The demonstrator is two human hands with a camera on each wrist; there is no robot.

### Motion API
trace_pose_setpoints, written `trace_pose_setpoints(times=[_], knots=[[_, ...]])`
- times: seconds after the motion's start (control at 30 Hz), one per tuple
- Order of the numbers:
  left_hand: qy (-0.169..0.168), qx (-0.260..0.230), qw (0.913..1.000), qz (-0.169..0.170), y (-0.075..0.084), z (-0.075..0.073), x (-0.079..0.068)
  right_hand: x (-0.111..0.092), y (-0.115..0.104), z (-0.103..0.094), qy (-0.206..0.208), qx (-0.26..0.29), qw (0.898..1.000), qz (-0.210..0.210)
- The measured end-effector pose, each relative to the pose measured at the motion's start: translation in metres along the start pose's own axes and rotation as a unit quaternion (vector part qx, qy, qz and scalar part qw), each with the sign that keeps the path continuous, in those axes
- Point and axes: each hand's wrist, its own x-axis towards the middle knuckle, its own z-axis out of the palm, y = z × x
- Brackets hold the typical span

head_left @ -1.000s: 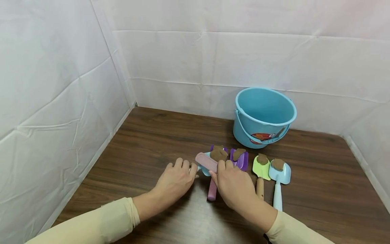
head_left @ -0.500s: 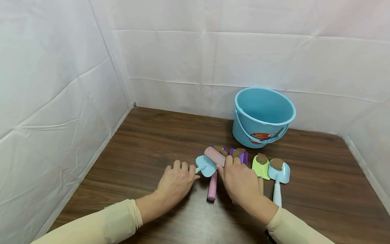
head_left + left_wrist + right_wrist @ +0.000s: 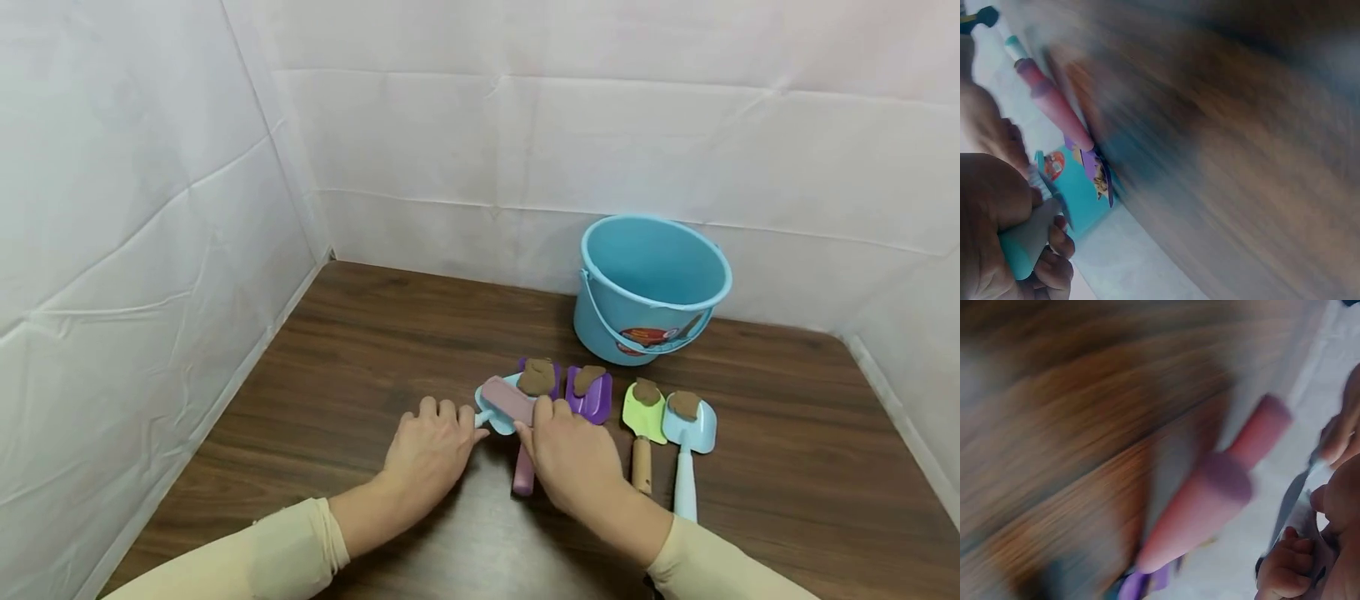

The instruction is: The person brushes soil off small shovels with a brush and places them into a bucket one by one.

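My left hand [image 3: 431,446] grips the handle of a light blue toy shovel [image 3: 500,423], whose blade is tilted up off the table. In my right hand [image 3: 573,454] is a pink oblong brush [image 3: 507,398], lying across that blade with its smooth back upward. The left wrist view shows fingers curled round the pale shovel handle [image 3: 1034,234]. Just behind, a purple shovel [image 3: 556,382] with a pink handle [image 3: 523,473] bears a brown lump [image 3: 537,377]. A second purple shovel [image 3: 596,402] lies beside it, its handle hidden by my right hand.
A blue bucket [image 3: 626,321] with its handle down stands at the back right. Right of my hands lie a green shovel [image 3: 642,419] with a wooden handle and another light blue shovel [image 3: 701,429], each bearing a brown lump. White sheeting [image 3: 420,150] walls the brown table [image 3: 360,333].
The brush moved right off the blue blade, its dotted face showing, then came back left across it. My left hand shifted only slightly, still holding the shovel.
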Motion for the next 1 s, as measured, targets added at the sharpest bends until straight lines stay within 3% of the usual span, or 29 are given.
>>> trace_pose_setpoints(times=[0.23,0.33,0.5,0.6,0.87,1.0], knots=[[0.006,0.007,0.9999,-0.007,-0.003,0.006,-0.01,0.01,0.033,0.003,-0.042,0.018,0.996,0.072],[0.009,0.001,0.9999,-0.006,-0.007,0.007,-0.01,0.011,0.031,-0.001,-0.022,0.033,0.998,0.057],[0.004,-0.017,0.9999,0.001,-0.011,0.005,-0.005,0.005,0.008,-0.005,0.012,0.026,0.999,-0.029],[0.007,-0.025,0.9997,0.0,-0.012,0.003,-0.002,0.002,-0.001,-0.004,0.019,0.006,0.998,-0.06],[0.0,-0.024,0.9997,0.0,-0.012,0.002,-0.001,0.008,0.021,0.002,0.044,-0.027,0.998,-0.032],[-0.012,-0.022,0.9997,0.007,-0.012,0.0,-0.004,0.01,0.036,0.002,0.027,-0.048,0.998,-0.003]])
